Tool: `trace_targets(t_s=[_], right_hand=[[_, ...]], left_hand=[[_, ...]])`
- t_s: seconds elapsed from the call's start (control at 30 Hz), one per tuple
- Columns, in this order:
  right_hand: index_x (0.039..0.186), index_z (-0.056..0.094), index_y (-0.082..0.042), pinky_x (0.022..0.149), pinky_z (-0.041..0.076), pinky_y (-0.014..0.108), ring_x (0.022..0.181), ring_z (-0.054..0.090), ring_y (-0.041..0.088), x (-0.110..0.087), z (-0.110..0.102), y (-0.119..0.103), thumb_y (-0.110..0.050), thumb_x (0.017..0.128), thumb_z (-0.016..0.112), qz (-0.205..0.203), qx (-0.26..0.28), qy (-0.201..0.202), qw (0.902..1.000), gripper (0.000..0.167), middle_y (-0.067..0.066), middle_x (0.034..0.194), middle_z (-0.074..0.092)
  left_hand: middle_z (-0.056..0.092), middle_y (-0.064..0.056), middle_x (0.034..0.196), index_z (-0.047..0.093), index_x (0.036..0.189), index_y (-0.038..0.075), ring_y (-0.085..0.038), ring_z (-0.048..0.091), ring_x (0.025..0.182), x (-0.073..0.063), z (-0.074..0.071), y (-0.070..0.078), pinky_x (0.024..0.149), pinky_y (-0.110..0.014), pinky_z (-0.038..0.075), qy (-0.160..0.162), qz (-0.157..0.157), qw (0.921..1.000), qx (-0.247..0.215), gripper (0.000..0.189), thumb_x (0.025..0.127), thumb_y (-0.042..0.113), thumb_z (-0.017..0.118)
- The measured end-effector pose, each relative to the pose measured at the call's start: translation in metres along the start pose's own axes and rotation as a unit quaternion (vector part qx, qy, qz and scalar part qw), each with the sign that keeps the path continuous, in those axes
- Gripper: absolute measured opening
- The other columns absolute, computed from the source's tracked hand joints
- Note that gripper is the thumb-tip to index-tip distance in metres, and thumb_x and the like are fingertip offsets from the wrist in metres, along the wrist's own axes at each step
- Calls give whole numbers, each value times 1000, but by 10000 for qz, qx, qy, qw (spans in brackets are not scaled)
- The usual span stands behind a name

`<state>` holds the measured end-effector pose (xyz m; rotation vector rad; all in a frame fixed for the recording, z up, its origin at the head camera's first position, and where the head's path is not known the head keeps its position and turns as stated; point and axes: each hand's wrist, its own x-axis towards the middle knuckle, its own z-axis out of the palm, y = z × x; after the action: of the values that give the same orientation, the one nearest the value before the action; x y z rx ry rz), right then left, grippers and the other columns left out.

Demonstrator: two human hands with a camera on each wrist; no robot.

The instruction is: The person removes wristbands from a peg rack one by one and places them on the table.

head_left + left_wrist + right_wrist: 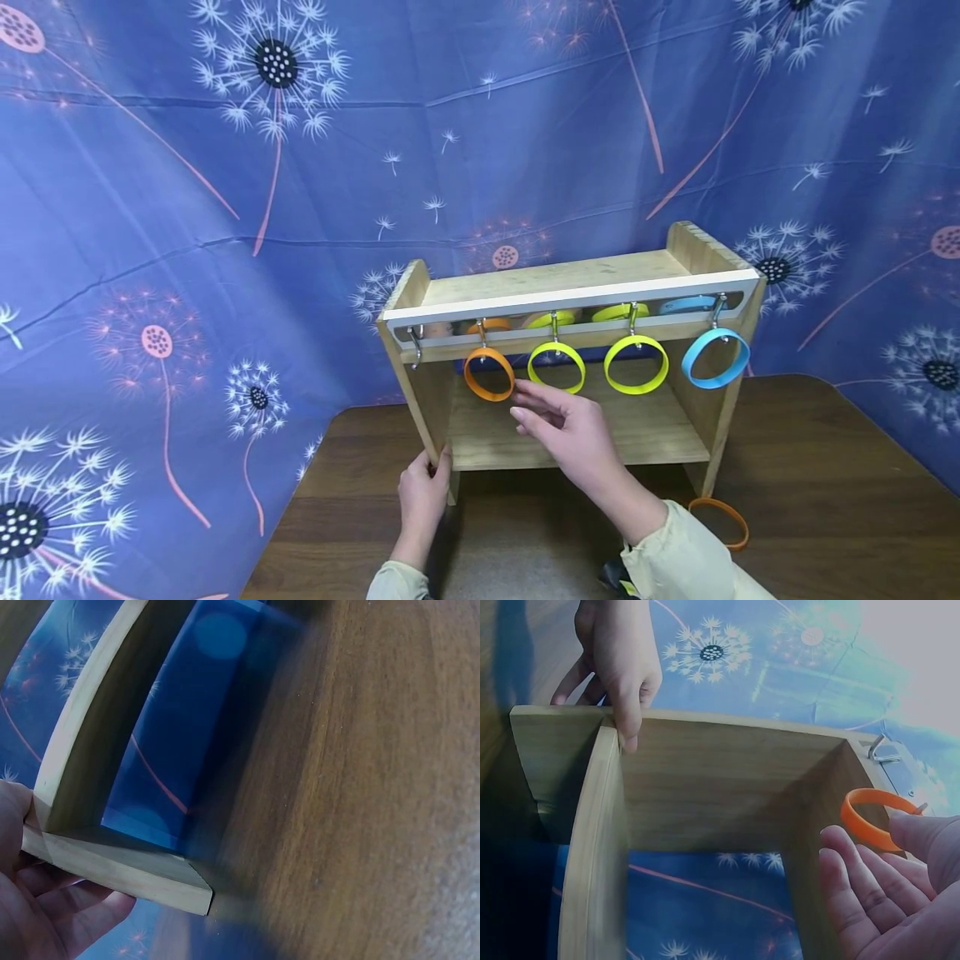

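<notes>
A small wooden shelf (577,450) stands on the table, with a row of metal hooks along its front rail. My left hand (423,497) grips the lower front edge of its left side panel, thumb in front and fingers behind in the left wrist view. An orange wristband (468,386) hangs from a hook. Right at that band's edge is my right hand (577,433), its fingers loosely extended and thumb apart from them. To the right hang two yellow-green wristbands (531,377) and a blue wristband (738,367). The leftmost hook (414,346) carries no band.
Another orange wristband (742,525) lies on the brown wooden table (840,467), by the shelf's right foot. A dark object (617,577) shows partly beside the right sleeve. Behind the shelf hangs a blue dandelion-print cloth (360,183).
</notes>
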<state>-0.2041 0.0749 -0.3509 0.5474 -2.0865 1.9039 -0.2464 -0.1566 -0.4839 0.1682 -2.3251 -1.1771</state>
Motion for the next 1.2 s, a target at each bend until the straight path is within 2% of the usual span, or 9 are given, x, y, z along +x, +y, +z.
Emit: trace_targets(t_s=[0.13,0.33,0.63,0.97,1.2], right_hand=[[123,64,-2,72,55,28,75,71,17,3,4,-1,-9,88,72,-18,62,-5,10000,36,15,108,70],[111,68,-3,68,56,29,70,70,25,6,12,-4,-6,87,73,-71,69,149,9998,25,12,99,73],[101,69,-1,66,56,29,68,70,24,8,19,-8,-4,86,72,-122,148,292,9994,15,10,89,73],[102,67,3,68,56,30,69,70,31,8,17,-9,-2,89,69,-200,367,239,9988,14,13,91,73],[108,64,5,71,56,32,72,70,32,6,15,-9,-3,91,67,-127,631,134,9978,19,17,97,72]], left_hand=[[46,6,53,59,65,16,-14,43,51,0,1,0,50,-32,35,32,12,10000,4,31,91,30,68],[46,6,53,59,65,16,-15,42,50,0,2,0,49,-32,34,22,19,10000,-18,30,91,29,68],[43,6,53,57,64,16,-15,40,49,0,1,0,48,-33,33,18,3,10000,-43,32,91,28,68],[44,7,53,56,64,16,-15,41,49,1,2,0,48,-32,33,29,7,10000,-4,32,91,29,68],[44,6,52,56,64,16,-14,41,48,1,1,0,47,-32,33,9,-40,10000,-39,33,91,29,68]])
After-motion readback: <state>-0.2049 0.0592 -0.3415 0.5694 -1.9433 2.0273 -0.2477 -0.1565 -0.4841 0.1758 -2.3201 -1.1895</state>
